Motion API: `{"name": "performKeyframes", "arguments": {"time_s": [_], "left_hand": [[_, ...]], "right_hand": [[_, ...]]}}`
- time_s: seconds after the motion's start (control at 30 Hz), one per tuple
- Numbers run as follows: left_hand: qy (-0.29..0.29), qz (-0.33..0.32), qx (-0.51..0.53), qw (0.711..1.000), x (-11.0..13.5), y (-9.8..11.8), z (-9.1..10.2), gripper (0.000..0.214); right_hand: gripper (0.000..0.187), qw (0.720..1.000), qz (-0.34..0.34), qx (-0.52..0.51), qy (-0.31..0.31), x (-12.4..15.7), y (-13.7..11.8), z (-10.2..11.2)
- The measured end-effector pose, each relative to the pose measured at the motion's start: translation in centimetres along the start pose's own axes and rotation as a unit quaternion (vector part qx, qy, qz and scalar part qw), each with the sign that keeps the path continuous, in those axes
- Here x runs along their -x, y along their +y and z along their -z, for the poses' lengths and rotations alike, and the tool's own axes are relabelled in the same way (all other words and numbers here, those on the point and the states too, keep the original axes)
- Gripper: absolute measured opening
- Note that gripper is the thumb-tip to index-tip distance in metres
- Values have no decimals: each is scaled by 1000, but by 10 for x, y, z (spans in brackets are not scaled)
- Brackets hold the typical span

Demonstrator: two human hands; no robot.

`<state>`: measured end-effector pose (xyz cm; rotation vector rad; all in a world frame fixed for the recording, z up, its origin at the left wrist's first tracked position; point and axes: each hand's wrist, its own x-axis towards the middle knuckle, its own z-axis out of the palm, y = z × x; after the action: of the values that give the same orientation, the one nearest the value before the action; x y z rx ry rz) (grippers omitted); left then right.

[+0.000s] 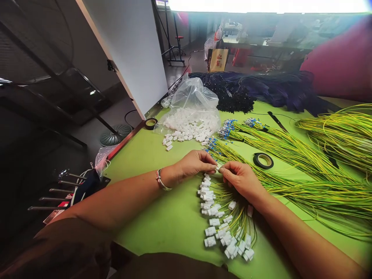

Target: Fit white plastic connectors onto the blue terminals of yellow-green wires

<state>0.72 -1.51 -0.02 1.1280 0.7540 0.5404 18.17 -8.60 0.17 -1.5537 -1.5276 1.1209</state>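
My left hand [195, 164] and my right hand [240, 179] meet over the green table [162, 209], fingertips pinched together on a small white connector [218, 168] with a yellow-green wire. A bracelet sits on my left wrist. Just below my hands lies a fan of yellow-green wires with white connectors [223, 224] fitted on their ends. Long bundles of yellow-green wires [290, 155] with blue-tipped terminals stretch right from my hands.
A clear plastic bag of loose white connectors [190, 116] lies at the back, some spilled out. A black tape roll [263, 160] sits right of my hands, another roll [151, 123] at the left edge. Dark wire bundles [255, 91] lie farther back. A fan stands left.
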Motion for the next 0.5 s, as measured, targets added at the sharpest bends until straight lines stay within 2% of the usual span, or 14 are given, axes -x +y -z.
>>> {"name": "performKeyframes", "arguments": {"time_s": [0.03,0.1,0.2,0.3,0.4,0.47,0.5], "left_hand": [[-12,0,-26,1000,0,1,0,27],[-58,-6,-106,993,2,4,-2,18],[-166,1,-201,965,12,6,-10,9],[-308,37,-206,928,25,12,-19,11],[-429,50,-177,884,34,22,-21,14],[-430,32,-193,881,32,29,-17,14],[-396,12,-219,891,30,32,-13,14]], "right_hand": [[26,1000,0,0,3,0,1,1],[24,997,36,37,53,-1,3,5],[20,962,126,188,154,-4,6,9],[20,911,133,363,146,-5,6,8],[22,879,112,446,123,-3,6,1],[23,877,111,455,108,-2,6,-4],[23,877,111,456,102,-1,7,-5]]}}
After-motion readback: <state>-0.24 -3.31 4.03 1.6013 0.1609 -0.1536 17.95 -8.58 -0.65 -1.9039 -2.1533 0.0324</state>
